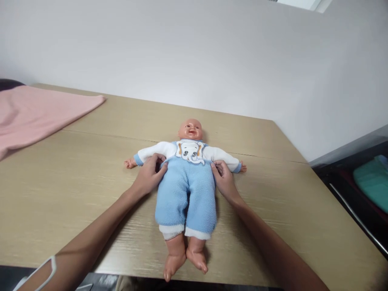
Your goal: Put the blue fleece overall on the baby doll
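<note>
A baby doll (189,190) lies face up on the wooden table (75,178), head toward the wall and bare feet over the near edge. It wears a blue fleece romper (188,198) with white sleeves and an elephant patch on the chest. My left hand (150,174) grips the romper at the doll's side under its arm, fingers curled into the fabric. My right hand (223,178) holds the opposite side the same way.
A pink cloth (33,117) is spread over the table's far left corner. A white wall stands right behind the table. At the right, below the table's edge, a dark surface holds a teal cloth (372,182).
</note>
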Demonstrator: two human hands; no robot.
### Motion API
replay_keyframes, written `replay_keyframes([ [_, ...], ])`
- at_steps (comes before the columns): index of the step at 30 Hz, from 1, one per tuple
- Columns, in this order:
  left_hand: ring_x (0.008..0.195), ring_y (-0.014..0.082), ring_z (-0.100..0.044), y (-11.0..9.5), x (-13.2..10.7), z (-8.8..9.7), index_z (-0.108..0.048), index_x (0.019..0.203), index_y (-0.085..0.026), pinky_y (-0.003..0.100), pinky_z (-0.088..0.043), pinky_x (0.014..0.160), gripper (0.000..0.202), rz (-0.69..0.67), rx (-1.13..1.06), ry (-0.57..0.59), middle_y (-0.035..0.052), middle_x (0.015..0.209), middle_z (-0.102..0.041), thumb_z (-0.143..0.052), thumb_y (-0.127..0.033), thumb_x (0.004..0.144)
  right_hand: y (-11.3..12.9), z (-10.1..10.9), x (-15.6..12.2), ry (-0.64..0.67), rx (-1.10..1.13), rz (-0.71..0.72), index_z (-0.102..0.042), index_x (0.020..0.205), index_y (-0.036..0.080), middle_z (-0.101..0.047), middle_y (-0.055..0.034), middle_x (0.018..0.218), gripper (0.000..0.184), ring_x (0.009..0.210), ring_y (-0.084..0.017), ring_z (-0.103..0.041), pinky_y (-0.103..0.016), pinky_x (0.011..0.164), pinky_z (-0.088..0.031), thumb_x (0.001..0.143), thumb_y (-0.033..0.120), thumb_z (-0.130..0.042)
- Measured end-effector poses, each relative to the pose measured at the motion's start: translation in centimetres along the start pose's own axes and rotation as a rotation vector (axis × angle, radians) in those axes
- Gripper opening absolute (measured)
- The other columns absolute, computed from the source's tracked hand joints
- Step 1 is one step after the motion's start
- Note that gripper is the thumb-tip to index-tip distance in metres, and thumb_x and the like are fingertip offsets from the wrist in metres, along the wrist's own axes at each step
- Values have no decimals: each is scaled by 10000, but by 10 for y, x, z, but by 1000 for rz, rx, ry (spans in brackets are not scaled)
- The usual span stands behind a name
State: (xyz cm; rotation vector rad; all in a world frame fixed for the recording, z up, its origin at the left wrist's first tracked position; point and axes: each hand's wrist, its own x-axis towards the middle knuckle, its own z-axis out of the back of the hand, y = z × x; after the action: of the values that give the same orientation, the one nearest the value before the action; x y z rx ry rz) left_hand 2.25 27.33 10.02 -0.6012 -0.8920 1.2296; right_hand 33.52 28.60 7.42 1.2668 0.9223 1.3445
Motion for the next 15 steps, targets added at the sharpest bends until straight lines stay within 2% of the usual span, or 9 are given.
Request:
replay_keyframes([
  [2, 982, 321, -589, 0, -2, 0, -601, 1016, -260, 451, -447, 921, 250, -34, 142, -6, 55, 937, -660, -508, -483, 1077, 1, 2, 3, 42, -15, 3, -693, 977, 274, -713, -28, 959, 346, 956, -256, -654, -360, 902, -515, 961, 610, -773],
  [4, 990, 343, -583, 2, -3, 0, -565, 918, -272, 474, -433, 934, 290, -30, 176, 12, 56, 881, -636, -459, -485, 1084, 5, 3, 6, 86, -36, 10, -712, 925, 265, -703, -23, 918, 332, 928, -252, -635, -357, 891, -500, 974, 591, -756],
  [8, 916, 292, -571, 13, 2, -3, -463, 916, -280, 436, -445, 884, 189, 153, 4, -50, 18, 881, -578, -476, -421, 1040, 12, 6, 9, 144, -65, 29, -677, 804, 264, -623, 2, 817, 375, 849, -234, -567, -348, 863, -483, 1004, 578, -715],
  [11, 858, 234, -556, 20, 6, -6, -389, 934, -288, 370, -472, 835, 174, 246, -131, -85, -19, 883, -527, -503, -359, 1044, 12, 7, 8, 157, -72, 36, -640, 815, 273, -578, 14, 787, 389, 797, -221, -531, -332, 799, -480, 1011, 604, -692],
  [13, 858, 226, -584, 21, 8, -9, -403, 962, -285, 368, -491, 869, 181, 204, -104, -83, -15, 914, -563, -529, -365, 1064, 9, 7, 7, 150, -81, 45, -629, 845, 278, -564, 20, 783, 388, 778, -215, -521, -322, 764, -479, 1017, 624, -672],
  [15, 912, 253, -647, 19, 10, -12, -451, 1027, -272, 417, -499, 967, 154, 112, 16, -92, 29, 996, -657, -532, -385, 1092, 5, 6, 7, 138, -101, 57, -634, 876, 280, -577, 19, 794, 389, 779, -213, -534, -318, 753, -484, 1020, 640, -659],
])
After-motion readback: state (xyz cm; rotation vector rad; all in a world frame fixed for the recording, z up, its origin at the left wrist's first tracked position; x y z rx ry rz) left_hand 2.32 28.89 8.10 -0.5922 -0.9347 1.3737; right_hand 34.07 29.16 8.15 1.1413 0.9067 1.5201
